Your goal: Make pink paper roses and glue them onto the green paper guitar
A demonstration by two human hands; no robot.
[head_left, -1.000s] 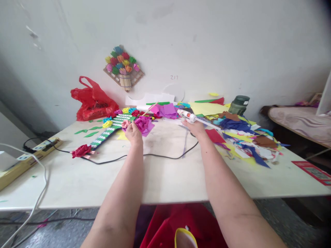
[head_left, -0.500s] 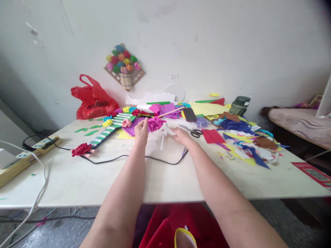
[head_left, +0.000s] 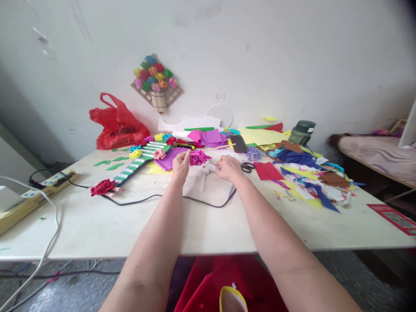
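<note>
My left hand (head_left: 181, 167) is closed at the edge of a crumpled magenta paper flower (head_left: 199, 157); the fingertips partly hide where they grip it. To its right, my right hand (head_left: 228, 167) has its fingers closed on a small white tool that looks like a glue gun (head_left: 208, 167), its tip near the flower. A thin white part of it points down toward the table. Behind the flower lies a thin wooden stick (head_left: 219, 147). Black-handled scissors (head_left: 248, 167) rest just right of my right hand.
A green-and-white panel (head_left: 134, 167) with paper roses lies at left, near a red plastic bag (head_left: 118, 125). A black cable (head_left: 139, 202) crosses the table from a power strip (head_left: 48, 188). Right are a phone (head_left: 238, 144), yarn (head_left: 253, 154), paper scraps (head_left: 312, 173) and a dark bottle (head_left: 301, 133).
My right hand has turned more palm-down and come slightly nearer the flower with the white tool. The flower and my left hand have dropped a little, and the left hand has rotated.
</note>
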